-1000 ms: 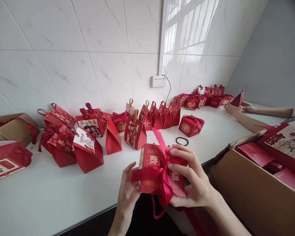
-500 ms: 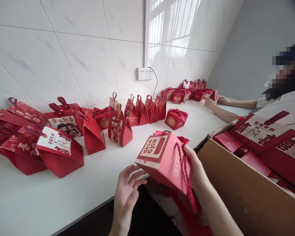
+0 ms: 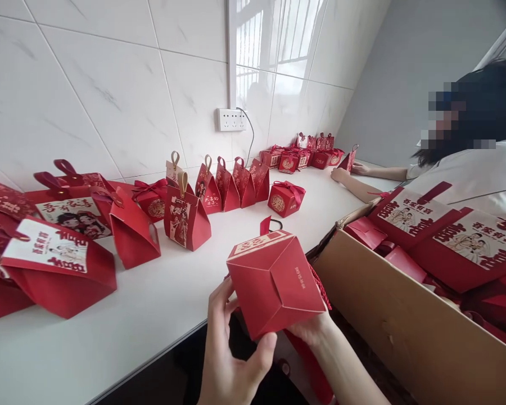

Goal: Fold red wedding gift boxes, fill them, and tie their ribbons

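Note:
A red gift box (image 3: 278, 281) is tilted so that its folded base faces me, with a printed cream panel along its top edge and a red twisted cord at its right side. My left hand (image 3: 238, 351) grips it, thumb at the bottom corner and fingers along the left side. From behind and below, my right hand (image 3: 314, 329) supports the same box; its fingers are mostly hidden. On the counter beyond stands a small ribbon-tied red box (image 3: 285, 199). A triangular red box with a gold loop (image 3: 185, 219) stands to its left.
An open cardboard carton (image 3: 388, 315) of red boxes and bags stands at right. Several triangular red boxes (image 3: 63, 270) line the counter's left side. At the far end, a co-worker's hands (image 3: 348, 171) hold a small red item. A power strip (image 3: 231, 120) hangs on the tiled wall.
The gift box has been turned, from its side panels showing to its base facing me. My left hand has closed on it, and my right hand has shifted behind it. The view has swung right.

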The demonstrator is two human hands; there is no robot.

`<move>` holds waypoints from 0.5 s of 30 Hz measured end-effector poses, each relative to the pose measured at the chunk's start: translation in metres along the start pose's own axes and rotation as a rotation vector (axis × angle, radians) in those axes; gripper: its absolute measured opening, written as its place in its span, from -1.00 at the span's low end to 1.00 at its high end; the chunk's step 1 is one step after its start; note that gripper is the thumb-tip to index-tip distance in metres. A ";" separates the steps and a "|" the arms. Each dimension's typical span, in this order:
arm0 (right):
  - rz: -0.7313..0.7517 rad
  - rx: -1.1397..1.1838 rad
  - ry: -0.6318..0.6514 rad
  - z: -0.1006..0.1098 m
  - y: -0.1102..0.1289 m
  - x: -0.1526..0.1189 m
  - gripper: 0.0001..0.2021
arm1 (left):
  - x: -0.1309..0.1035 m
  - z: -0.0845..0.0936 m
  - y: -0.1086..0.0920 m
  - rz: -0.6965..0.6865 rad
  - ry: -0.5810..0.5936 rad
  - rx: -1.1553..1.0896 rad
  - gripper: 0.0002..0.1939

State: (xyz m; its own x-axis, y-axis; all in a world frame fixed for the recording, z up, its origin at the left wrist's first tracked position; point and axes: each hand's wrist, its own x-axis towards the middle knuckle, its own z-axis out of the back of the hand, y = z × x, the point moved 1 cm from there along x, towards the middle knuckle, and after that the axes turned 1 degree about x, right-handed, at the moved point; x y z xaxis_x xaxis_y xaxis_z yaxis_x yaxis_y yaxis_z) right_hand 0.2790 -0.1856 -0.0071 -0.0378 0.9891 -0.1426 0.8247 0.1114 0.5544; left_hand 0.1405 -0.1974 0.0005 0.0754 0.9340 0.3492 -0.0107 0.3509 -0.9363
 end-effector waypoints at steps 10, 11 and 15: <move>-0.082 -0.034 0.158 0.004 -0.008 -0.007 -0.56 | 0.004 -0.010 -0.015 0.065 -0.013 0.071 -0.41; -0.082 -0.045 0.154 0.004 -0.008 -0.007 -0.55 | 0.004 -0.011 -0.015 0.069 -0.007 0.068 -0.41; -0.084 -0.036 0.142 0.004 -0.005 -0.007 -0.59 | 0.004 -0.011 -0.013 0.070 -0.003 0.063 -0.42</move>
State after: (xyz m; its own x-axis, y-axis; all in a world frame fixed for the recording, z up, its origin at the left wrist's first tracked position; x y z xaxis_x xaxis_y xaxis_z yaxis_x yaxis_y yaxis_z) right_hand 0.2778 -0.1936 -0.0124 -0.1870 0.9796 -0.0736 0.7947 0.1949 0.5749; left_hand 0.1521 -0.1986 0.0138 0.0697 0.9564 0.2835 -0.0785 0.2886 -0.9542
